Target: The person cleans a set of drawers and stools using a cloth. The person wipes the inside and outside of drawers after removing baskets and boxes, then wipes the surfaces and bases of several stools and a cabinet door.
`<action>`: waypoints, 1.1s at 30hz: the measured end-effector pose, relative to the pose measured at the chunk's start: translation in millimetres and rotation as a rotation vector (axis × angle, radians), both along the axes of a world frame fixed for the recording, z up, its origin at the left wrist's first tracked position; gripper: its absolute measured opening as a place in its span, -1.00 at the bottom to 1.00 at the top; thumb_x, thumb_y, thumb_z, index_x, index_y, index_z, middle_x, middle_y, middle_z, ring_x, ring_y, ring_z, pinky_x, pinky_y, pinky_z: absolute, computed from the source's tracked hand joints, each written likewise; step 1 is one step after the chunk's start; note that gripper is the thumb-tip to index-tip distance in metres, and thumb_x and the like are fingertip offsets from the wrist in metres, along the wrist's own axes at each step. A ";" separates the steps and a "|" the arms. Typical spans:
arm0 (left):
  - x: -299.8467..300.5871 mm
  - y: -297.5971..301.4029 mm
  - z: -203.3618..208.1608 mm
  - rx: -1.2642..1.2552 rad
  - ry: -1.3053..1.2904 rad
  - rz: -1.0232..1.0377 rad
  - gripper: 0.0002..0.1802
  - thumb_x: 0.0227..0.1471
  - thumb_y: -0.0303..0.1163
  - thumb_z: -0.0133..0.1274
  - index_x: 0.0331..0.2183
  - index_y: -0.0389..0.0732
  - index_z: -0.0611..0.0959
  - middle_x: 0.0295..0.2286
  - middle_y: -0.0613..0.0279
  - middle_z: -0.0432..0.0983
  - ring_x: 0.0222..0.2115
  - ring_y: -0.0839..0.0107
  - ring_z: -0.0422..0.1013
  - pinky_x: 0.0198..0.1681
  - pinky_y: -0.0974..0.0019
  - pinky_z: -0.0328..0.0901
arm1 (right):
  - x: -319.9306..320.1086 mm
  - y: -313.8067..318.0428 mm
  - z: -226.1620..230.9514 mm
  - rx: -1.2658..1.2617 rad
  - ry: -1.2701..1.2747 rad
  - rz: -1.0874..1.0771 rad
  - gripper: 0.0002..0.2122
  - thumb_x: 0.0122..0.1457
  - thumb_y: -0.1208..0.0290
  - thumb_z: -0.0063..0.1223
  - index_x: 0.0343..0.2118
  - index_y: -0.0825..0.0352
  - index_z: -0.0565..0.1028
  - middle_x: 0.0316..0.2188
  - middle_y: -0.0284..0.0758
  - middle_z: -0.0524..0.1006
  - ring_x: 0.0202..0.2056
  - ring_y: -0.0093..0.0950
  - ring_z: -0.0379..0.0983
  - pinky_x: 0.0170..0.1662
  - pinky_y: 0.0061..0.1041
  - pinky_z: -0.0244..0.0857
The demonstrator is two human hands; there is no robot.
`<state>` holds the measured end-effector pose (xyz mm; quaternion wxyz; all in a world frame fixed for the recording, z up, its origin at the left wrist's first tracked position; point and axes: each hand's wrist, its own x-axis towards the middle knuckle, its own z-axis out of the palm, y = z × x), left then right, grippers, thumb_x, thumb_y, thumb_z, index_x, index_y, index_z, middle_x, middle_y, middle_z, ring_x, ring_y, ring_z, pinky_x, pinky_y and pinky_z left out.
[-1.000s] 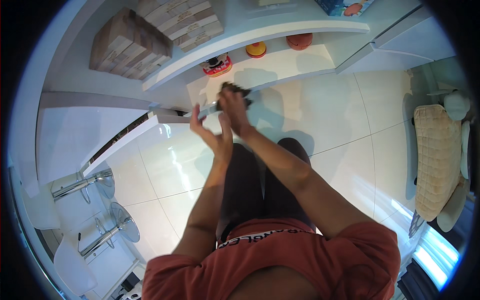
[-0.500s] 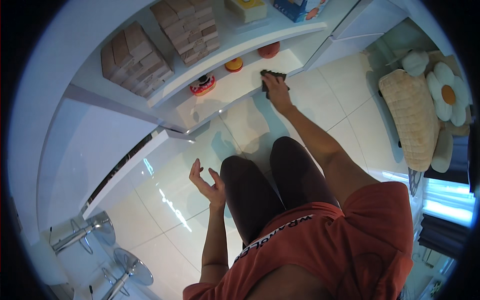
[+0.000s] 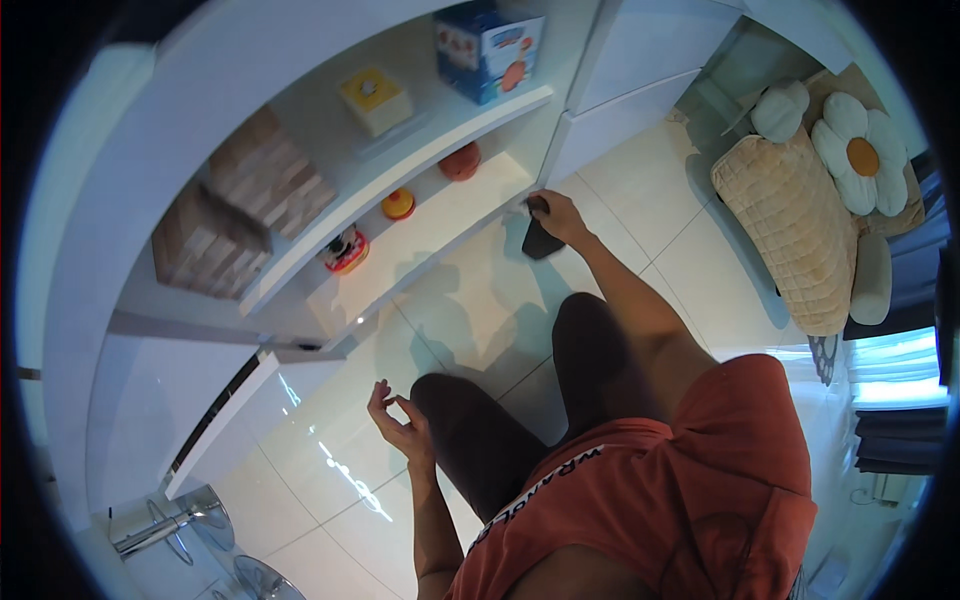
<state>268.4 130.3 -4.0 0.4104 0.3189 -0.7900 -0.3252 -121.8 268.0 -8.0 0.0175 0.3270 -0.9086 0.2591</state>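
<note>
Head view: the right hand [image 3: 560,218] grips one dark cloth [image 3: 540,242]; leftward of it sit three small ornaments [image 3: 398,205]; the left hand [image 3: 403,428] is empty, loosely open.

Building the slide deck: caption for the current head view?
Right hand gripping a dark cloth beside the lower shelf, empty left hand above the tiled floor.

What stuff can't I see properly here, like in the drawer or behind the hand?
All in the head view:
- Dark thing: the right hand covers its upper part, so I can't tell what it is.
- Inside the drawer: only a narrow dark gap shows.
- Lower chrome stool: cut off by the bottom edge.
- Wooden blocks: blurred, so any markings are unreadable.
</note>
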 end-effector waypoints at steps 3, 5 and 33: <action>-29.4 26.6 15.8 0.109 0.049 -0.001 -0.60 -0.05 -0.67 -0.13 -0.08 -0.40 0.36 -0.20 0.00 0.37 -0.22 0.26 0.34 -0.22 0.33 0.26 | 7.4 16.2 84.2 -0.637 -0.193 -0.129 -0.77 -0.05 0.42 0.14 -0.29 0.30 0.45 -0.26 -0.25 0.41 -0.24 -0.36 0.37 -0.21 -0.46 0.31; -74.1 44.9 31.9 0.078 0.103 -0.044 -0.59 -0.06 -0.68 -0.13 -0.08 -0.39 0.36 -0.20 0.00 0.37 -0.22 0.26 0.34 -0.22 0.33 0.26 | 1.9 13.7 158.8 -0.965 0.102 -0.163 -0.71 -0.05 0.34 0.17 -0.24 0.28 0.44 -0.11 -0.25 0.34 -0.13 -0.34 0.31 -0.12 -0.44 0.24; -428.8 102.4 353.5 -1.063 0.204 0.323 -0.77 -0.03 -0.34 0.07 -0.28 -0.18 0.55 -0.29 0.24 0.48 -0.23 0.31 0.31 -0.05 0.27 0.00 | -194.8 75.2 255.2 -1.415 0.463 0.191 -0.60 0.28 0.34 -0.43 0.09 0.53 0.09 0.14 0.06 0.07 0.16 -0.12 0.05 0.19 -0.25 -0.06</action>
